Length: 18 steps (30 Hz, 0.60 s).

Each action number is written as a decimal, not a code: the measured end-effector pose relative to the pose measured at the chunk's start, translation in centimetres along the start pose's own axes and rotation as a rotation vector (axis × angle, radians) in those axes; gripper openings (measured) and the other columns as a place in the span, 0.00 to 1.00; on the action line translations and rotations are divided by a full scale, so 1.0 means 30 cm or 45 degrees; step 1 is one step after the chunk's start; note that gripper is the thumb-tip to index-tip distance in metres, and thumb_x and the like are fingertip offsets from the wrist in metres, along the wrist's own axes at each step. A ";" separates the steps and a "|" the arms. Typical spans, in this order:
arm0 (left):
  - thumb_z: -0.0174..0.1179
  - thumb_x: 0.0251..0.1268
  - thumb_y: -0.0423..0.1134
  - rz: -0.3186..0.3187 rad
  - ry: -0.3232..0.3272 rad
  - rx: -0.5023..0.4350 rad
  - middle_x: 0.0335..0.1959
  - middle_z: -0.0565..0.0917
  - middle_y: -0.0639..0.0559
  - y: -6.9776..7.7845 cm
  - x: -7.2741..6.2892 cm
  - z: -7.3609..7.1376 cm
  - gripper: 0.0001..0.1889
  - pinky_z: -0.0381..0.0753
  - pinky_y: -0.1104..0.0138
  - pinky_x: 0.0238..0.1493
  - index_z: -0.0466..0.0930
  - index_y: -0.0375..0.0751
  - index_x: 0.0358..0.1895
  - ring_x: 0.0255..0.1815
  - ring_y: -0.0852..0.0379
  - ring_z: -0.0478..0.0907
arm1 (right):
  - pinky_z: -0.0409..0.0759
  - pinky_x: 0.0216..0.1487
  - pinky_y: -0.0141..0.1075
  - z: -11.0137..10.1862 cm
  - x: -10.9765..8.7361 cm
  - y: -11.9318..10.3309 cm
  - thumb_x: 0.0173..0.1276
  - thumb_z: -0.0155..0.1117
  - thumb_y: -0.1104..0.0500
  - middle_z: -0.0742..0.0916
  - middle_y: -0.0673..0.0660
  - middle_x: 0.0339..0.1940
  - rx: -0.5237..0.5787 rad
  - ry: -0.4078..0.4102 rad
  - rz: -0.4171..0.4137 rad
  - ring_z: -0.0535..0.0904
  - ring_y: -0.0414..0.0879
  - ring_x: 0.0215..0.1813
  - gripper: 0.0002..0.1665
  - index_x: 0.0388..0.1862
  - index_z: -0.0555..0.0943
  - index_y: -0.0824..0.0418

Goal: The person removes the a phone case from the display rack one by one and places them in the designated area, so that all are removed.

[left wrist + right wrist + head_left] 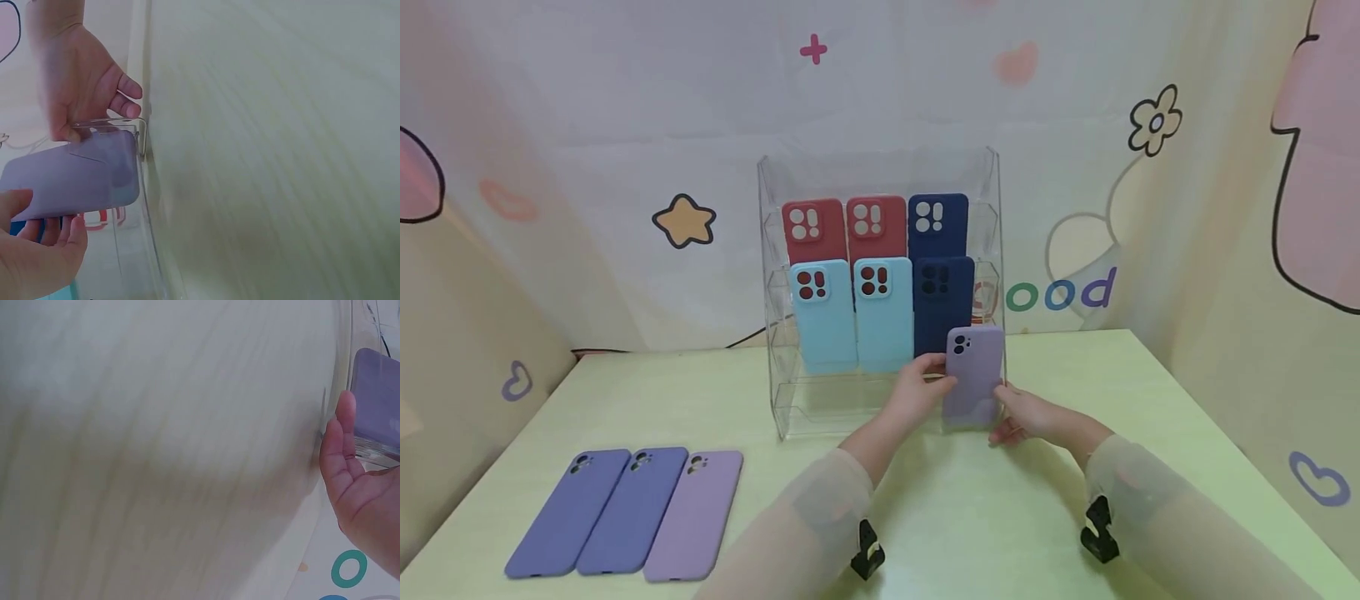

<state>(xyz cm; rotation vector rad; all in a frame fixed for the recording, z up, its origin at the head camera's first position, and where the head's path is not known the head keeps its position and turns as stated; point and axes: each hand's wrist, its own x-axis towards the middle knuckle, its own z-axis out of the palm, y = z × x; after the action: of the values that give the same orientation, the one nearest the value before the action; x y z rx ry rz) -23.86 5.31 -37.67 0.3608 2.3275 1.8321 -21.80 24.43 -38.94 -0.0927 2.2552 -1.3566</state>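
Observation:
A lilac phone case [973, 371] stands nearly upright at the right end of the lowest tier of a clear acrylic rack [827, 408]. Its lower end is behind the tier's clear front lip. My left hand [917, 392] pinches the case along its left edge, thumb in front and fingers behind in the left wrist view. At the opposite edge, my right hand [1030, 414] touches the case and rack corner with its thumb side. In the right wrist view, the fingers [345, 419] extend fairly straight beside the clear plastic; part of the thumb is hidden.
Higher tiers hold red cases [815, 250], dark blue cases [942, 312] and light blue cases [823, 329]. On the table [1075, 367] at the left lie two violet-blue cases [568, 517] and another lilac case [692, 521]. A patterned cloth [715, 100] hangs behind.

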 end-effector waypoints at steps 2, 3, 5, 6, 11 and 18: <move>0.58 0.64 0.32 -0.004 0.000 0.027 0.49 0.80 0.45 0.001 0.003 0.001 0.16 0.75 0.60 0.51 0.75 0.36 0.55 0.51 0.50 0.76 | 0.78 0.45 0.45 -0.001 0.000 -0.006 0.77 0.24 0.50 0.55 0.74 0.67 -0.007 -0.008 -0.007 0.78 0.51 0.38 0.35 0.73 0.32 0.68; 0.58 0.64 0.32 -0.002 -0.005 0.035 0.48 0.80 0.45 0.001 0.003 0.001 0.16 0.76 0.60 0.51 0.76 0.35 0.54 0.51 0.50 0.76 | 0.78 0.45 0.45 -0.001 0.002 -0.007 0.77 0.24 0.50 0.56 0.74 0.66 -0.006 -0.009 -0.009 0.78 0.51 0.38 0.35 0.73 0.33 0.68; 0.57 0.64 0.31 0.000 -0.015 0.049 0.46 0.80 0.45 0.003 0.003 -0.002 0.14 0.76 0.60 0.50 0.77 0.34 0.52 0.49 0.50 0.76 | 0.77 0.45 0.45 -0.002 0.003 -0.008 0.77 0.24 0.50 0.59 0.74 0.64 -0.005 -0.013 -0.011 0.78 0.51 0.38 0.35 0.73 0.33 0.68; 0.57 0.64 0.31 0.004 -0.020 0.050 0.45 0.80 0.45 0.004 0.002 -0.004 0.13 0.76 0.60 0.49 0.77 0.34 0.52 0.48 0.50 0.76 | 0.77 0.46 0.45 -0.002 0.003 -0.009 0.77 0.23 0.49 0.59 0.74 0.64 -0.009 -0.018 -0.014 0.78 0.51 0.38 0.35 0.73 0.33 0.68; 0.56 0.65 0.31 0.045 -0.028 0.039 0.45 0.80 0.45 0.015 -0.014 -0.028 0.11 0.76 0.59 0.49 0.78 0.35 0.49 0.47 0.50 0.76 | 0.77 0.46 0.45 0.001 0.001 -0.007 0.77 0.24 0.49 0.59 0.75 0.65 -0.003 -0.003 -0.017 0.79 0.50 0.38 0.35 0.73 0.34 0.67; 0.55 0.66 0.31 0.076 -0.016 -0.041 0.44 0.80 0.44 0.016 -0.047 -0.087 0.10 0.77 0.60 0.48 0.78 0.35 0.48 0.46 0.50 0.77 | 0.78 0.44 0.44 0.008 -0.006 0.000 0.73 0.25 0.54 0.61 0.80 0.62 0.000 0.026 -0.027 0.80 0.49 0.35 0.36 0.72 0.32 0.72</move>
<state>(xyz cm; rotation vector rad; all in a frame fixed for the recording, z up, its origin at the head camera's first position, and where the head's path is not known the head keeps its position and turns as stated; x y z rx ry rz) -23.18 2.58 -36.61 0.4411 2.3004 1.8860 -21.53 24.30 -38.95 -0.1035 2.2770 -1.3751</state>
